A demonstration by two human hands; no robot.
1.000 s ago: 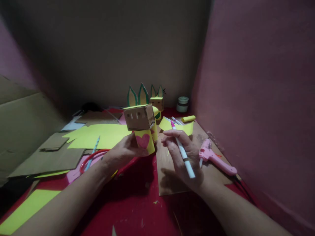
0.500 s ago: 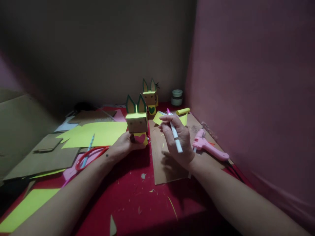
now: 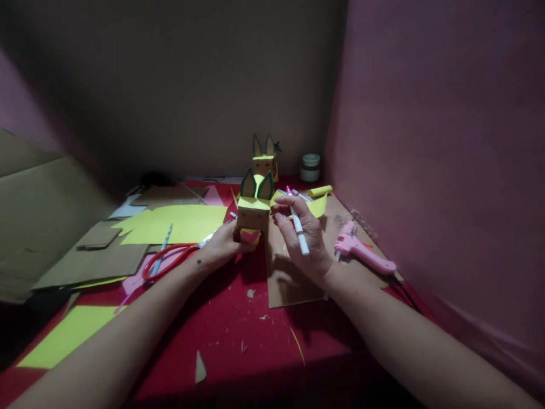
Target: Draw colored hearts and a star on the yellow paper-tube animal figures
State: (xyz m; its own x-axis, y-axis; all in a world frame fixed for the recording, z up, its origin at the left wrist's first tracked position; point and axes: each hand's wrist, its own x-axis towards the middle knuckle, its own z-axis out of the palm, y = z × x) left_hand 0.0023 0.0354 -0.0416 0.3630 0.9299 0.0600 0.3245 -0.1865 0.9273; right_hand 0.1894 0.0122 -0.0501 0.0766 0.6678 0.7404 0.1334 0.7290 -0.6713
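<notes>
My left hand (image 3: 223,245) grips the yellow body of a small cardboard figure (image 3: 252,213) with a box head, two green-edged ears and a pink heart on its front. It stands low over the red table (image 3: 238,335). My right hand (image 3: 304,241) holds a white marker (image 3: 297,225) with a pink tip, fingers curled round it, fingertips touching the side of the figure's head. A second, similar figure (image 3: 264,159) stands further back by the wall.
A pink glue gun (image 3: 361,255) lies right of a cardboard sheet (image 3: 289,278). Yellow paper (image 3: 179,222), red-handled scissors (image 3: 170,260), a blue pencil (image 3: 160,257) and cardboard pieces (image 3: 91,267) lie at left. A small jar (image 3: 310,166) stands in the corner. Paper scraps dot the table.
My left hand has lowered the figure from in front of me down and away toward the table. My right hand with the marker followed and now touches its head.
</notes>
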